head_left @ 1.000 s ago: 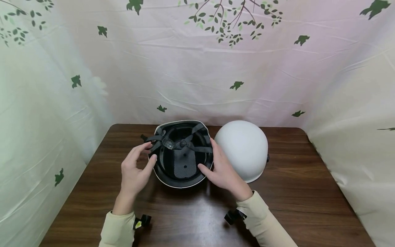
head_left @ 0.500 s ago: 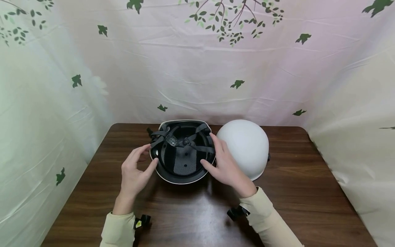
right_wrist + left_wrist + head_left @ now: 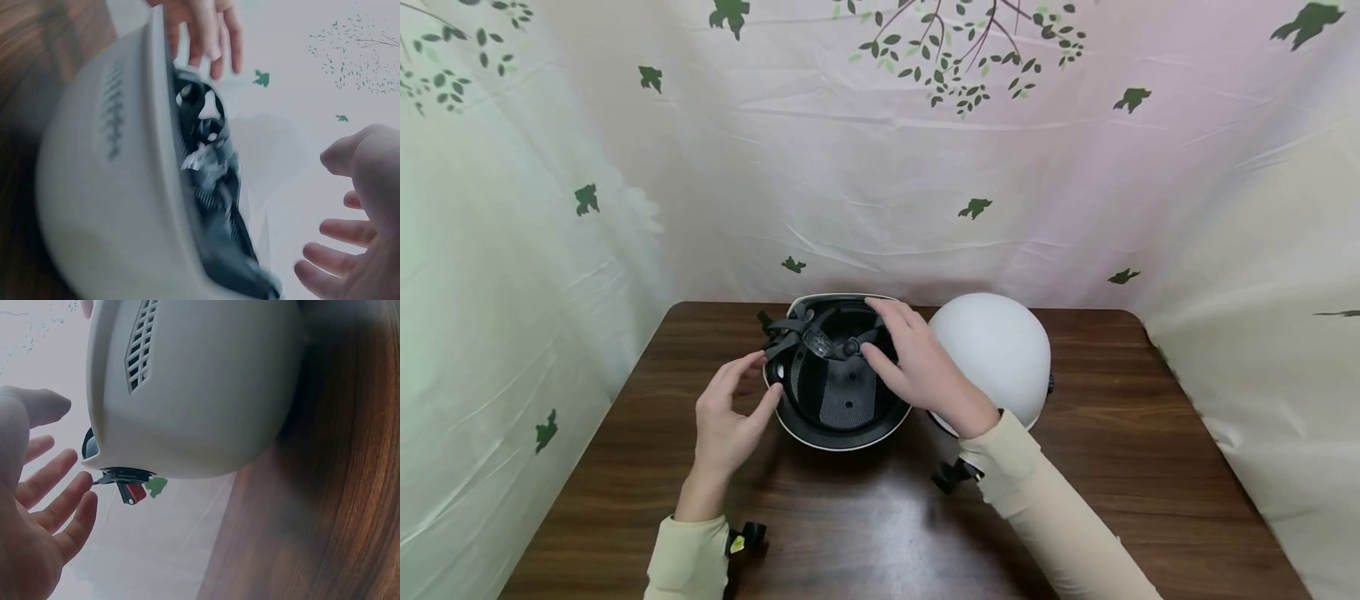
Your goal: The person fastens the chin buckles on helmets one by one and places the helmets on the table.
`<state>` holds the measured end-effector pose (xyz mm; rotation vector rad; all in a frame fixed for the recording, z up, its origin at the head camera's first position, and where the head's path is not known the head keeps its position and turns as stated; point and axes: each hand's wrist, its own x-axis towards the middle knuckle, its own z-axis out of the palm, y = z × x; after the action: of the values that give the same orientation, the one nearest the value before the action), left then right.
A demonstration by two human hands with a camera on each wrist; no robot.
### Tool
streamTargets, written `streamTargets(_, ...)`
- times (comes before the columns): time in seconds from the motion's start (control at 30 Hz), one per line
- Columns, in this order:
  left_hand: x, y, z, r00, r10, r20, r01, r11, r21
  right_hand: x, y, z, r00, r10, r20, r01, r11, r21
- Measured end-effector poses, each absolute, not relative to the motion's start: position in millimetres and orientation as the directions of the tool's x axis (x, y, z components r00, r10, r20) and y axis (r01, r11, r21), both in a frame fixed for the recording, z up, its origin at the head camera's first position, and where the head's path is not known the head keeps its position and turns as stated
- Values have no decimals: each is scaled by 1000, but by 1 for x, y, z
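Observation:
A white helmet (image 3: 805, 433) lies upside down on the table, its black padded inside facing up. Grey straps with a clear piece (image 3: 817, 342) cross its opening. My left hand (image 3: 726, 417) is beside the left rim with fingers spread loosely; the left wrist view has these fingers (image 3: 75, 515) close to the rim and a black-and-red clip (image 3: 132, 490), gripping neither. Over the right side of the opening hovers my right hand (image 3: 917, 358), thumb and fingers apart, covering part of the straps. The right wrist view shows a gap between that hand (image 3: 369, 237) and the blurred helmet shell (image 3: 106, 200).
A second white helmet (image 3: 992, 346) sits dome up, just right of the first, partly behind my right wrist. The dark wood table (image 3: 1150, 467) meets a pale leaf-printed curtain (image 3: 880, 167) at the back. A small black camera (image 3: 955, 475) is strapped at my right wrist.
My right hand has left the helmet's right rim and moved left and up over its opening. The helmet shifted slightly right earlier. My left hand has barely moved.

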<state>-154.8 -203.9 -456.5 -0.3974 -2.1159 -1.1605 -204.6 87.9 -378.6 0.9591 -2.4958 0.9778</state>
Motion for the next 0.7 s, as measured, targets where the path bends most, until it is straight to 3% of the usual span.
streamTargets(0.13, -156, -203, -457, -728, -54, 684, 547, 556, 626, -216, 73, -364, -772, -543, 329, -612, 498, -614)
streamTargets(0.3, -157, -201, -456, -724, -53, 687, 551, 554, 624, -230, 59, -350, -767, -632, 108, -534, 536, -654)
streamTargets(0.53, -157, -200, -456, -740, -43, 671, 540, 557, 631, -246, 42, -348, -730, -681, -56, -465, 555, -689)
streamTargets(0.7, -156, -200, -455, -747, -48, 663, 530, 558, 638, -252, 29, -357, -729, -665, -163, -341, 559, -756)
